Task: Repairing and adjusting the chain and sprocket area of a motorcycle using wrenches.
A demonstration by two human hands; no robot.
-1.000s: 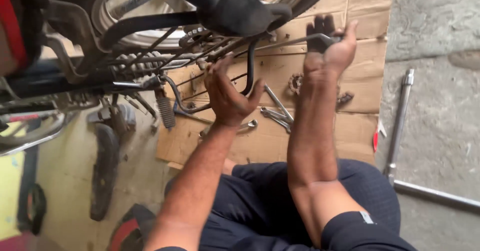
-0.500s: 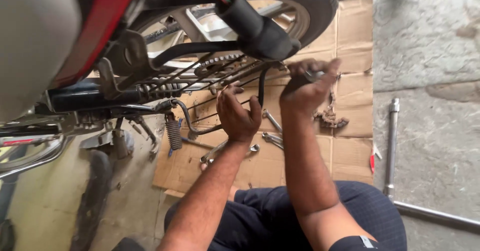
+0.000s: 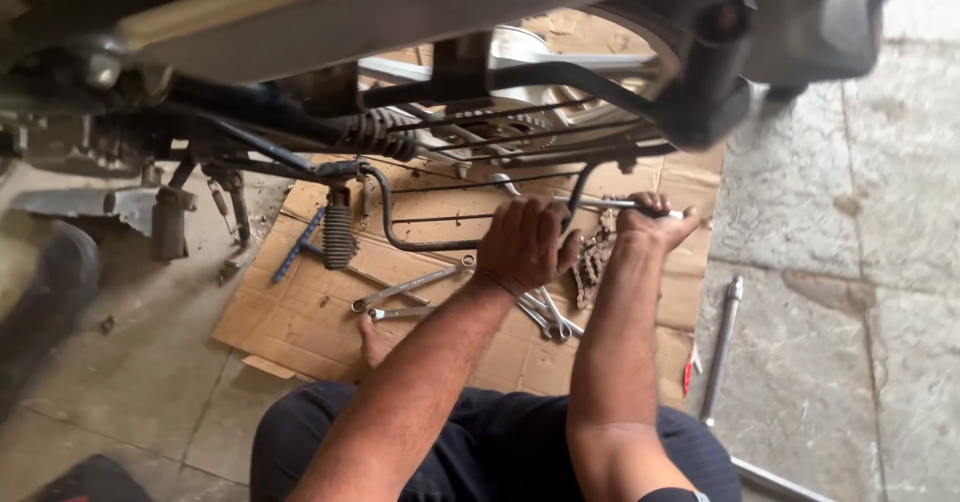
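Our left hand [image 3: 522, 244], open and turned palm-up a second ago, now shows its back and rests against the black bent rod [image 3: 575, 197] under the motorcycle. Our right hand [image 3: 648, 224], earlier raised with fingers spread around a dark part, now closes in a fist on a slim metal tool [image 3: 610, 203] just beside the left. Both hands sit closer together.
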